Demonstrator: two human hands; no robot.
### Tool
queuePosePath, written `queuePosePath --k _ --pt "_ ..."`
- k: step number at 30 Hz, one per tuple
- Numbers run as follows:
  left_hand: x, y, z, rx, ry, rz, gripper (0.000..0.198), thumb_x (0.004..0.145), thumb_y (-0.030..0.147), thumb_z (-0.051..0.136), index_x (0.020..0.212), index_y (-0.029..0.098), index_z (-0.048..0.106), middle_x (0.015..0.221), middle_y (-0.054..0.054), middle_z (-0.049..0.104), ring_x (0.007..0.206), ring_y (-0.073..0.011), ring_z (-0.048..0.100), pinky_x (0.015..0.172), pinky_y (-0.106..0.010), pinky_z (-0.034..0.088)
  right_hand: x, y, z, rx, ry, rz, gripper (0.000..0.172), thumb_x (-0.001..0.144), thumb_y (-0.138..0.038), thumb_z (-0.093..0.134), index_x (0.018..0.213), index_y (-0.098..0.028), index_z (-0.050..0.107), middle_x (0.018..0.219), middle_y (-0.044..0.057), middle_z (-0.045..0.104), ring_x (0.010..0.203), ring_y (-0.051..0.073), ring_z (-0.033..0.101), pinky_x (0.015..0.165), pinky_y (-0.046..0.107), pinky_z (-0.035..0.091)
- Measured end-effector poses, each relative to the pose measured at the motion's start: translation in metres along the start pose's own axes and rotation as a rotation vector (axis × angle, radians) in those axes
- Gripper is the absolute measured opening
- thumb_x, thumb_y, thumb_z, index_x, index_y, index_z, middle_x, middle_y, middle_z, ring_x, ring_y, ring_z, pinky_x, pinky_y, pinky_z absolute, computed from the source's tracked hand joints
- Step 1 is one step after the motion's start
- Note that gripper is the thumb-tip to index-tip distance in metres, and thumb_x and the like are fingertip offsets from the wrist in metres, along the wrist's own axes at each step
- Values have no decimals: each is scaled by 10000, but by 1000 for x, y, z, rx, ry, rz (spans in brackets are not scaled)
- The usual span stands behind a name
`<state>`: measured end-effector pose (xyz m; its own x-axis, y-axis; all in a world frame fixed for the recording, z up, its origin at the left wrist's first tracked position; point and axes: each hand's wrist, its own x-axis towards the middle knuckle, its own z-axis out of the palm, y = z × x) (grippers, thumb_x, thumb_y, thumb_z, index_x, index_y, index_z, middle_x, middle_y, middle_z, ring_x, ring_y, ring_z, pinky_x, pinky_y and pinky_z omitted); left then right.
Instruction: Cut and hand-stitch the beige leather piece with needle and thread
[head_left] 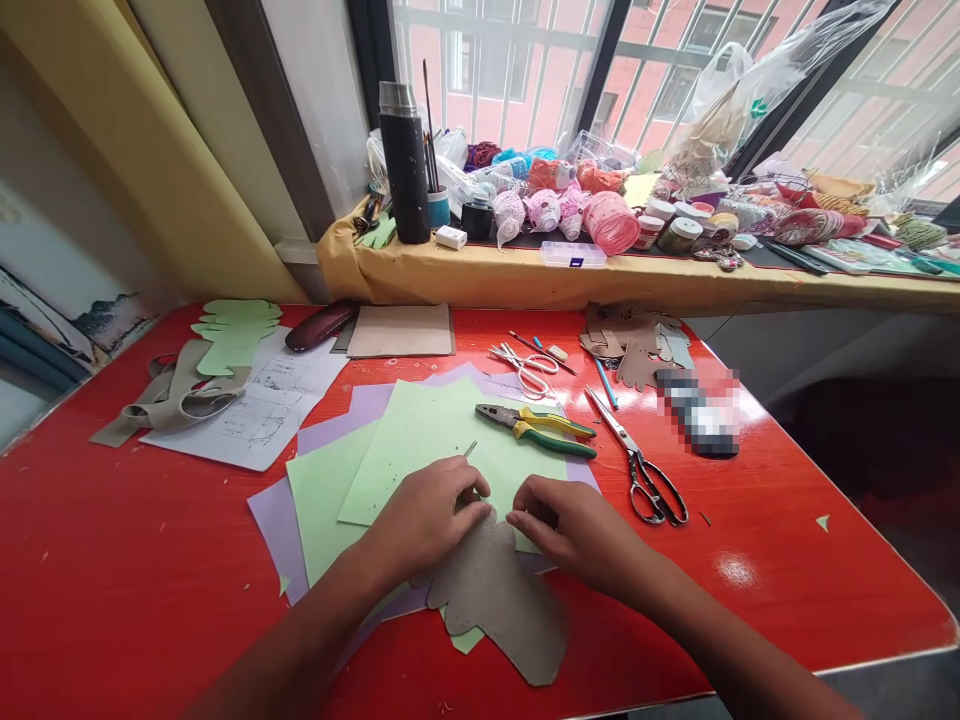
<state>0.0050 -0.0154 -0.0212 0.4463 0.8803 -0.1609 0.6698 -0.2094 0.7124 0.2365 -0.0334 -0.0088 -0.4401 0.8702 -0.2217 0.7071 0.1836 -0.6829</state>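
Note:
A grey-brown cut-out piece [499, 590] with a lobed outline, leather-like or felt-like, lies near the front edge, over a light green cut-out [468, 640]. My left hand [427, 510] is closed, thumb and fingertips pinching at the grey piece's upper edge. A thin metal tip [470, 449] sticks up beyond its knuckles; whether the hand holds it is hidden. Just right of that edge, my right hand [574, 520] is closed in a pinch, and what is between its fingertips is too small to make out. Beneath both hands are light green sheets [420, 430] and purple sheets [274, 530].
Pliers [525, 425] rest on the sheets, large scissors [637, 460] right of them, white-handled scissors [525, 370] behind. Brown cut-outs [637, 345] lie back right. At left are a drawn paper [259, 420], green cut-outs [236, 330] and a glasses case [321, 326]. A cluttered windowsill [480, 285] borders the red table.

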Motion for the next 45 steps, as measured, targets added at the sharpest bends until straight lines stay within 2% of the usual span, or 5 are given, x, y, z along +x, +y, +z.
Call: queuePosePath --k 11,19,22,31,45 --pt "1 -2 2 56 -14 -13 124 956 304 587 898 227 664 958 -34 683 911 -239 631 751 -330 424 42 -22 0 285 89 -132 351 957 -322 609 676 -213 430 625 -64 411 608 111 354 541 247 262" --pt "2 -1 1 31 -19 14 98 923 245 602 910 241 699 964 -31 710 939 -232 649 768 -324 443 25 2 5 440 -151 -49 83 939 -288 664 947 -227 609 675 -72 555 600 113 534 554 215 378" --pt "3 -3 1 31 -17 25 93 931 281 630 926 243 715 959 -23 713 936 -230 646 779 -329 445 17 8 3 471 -162 -6 131 998 -332 586 1032 -222 646 628 -64 579 550 124 572 533 222 393" --pt "0 -1 -11 -76 -34 -41 147 924 314 618 971 241 737 985 -18 734 880 -215 656 743 -320 455 13 4 4 160 -18 -39 166 980 -356 645 1038 -229 735 643 -50 569 593 129 498 556 240 312" --pt "1 1 -3 15 -58 -82 118 928 247 598 923 239 715 959 -15 735 871 -212 666 733 -315 443 26 6 11 5 -46 -26 126 1001 -304 636 1048 -238 732 688 -30 704 618 145 587 592 247 322"
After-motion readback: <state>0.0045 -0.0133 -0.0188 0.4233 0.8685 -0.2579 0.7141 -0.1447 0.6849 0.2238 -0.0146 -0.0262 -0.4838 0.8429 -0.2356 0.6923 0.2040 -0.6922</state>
